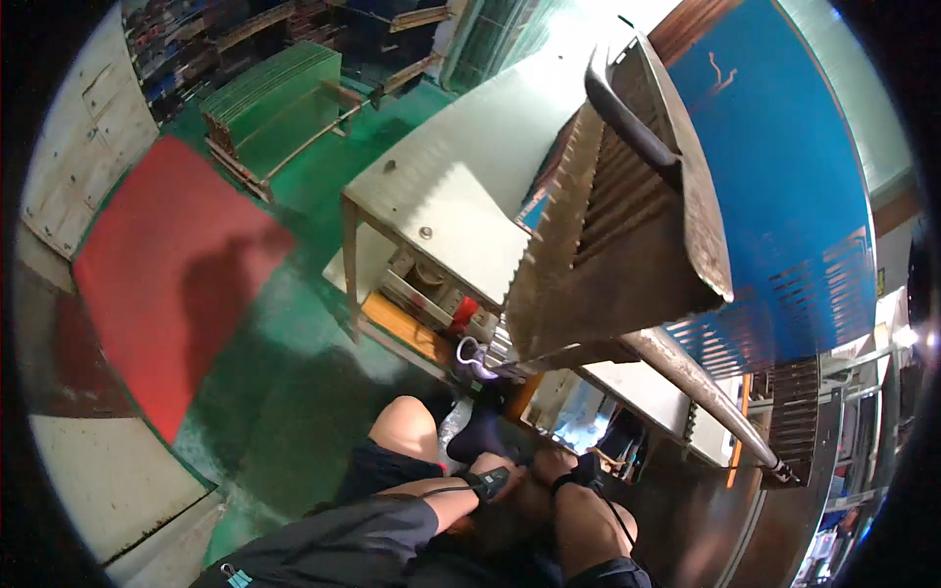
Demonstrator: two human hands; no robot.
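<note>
Low in front of me, my left hand and my right hand are close together, each with a dark strapped device at the wrist. Their fingers are mostly hidden and small, so their grip is unclear. Right by my left hand is a dark navy, cloth-like thing; whether the hand touches it I cannot tell. My bare left knee is bent beside it. Just beyond stands a pale purple, cup-like thing with a loop handle.
A rusty, tooth-edged metal trough with a curved handle juts out above, close to a thick metal pipe. Behind are a white table and a blue slotted panel. A red mat and green rack lie left.
</note>
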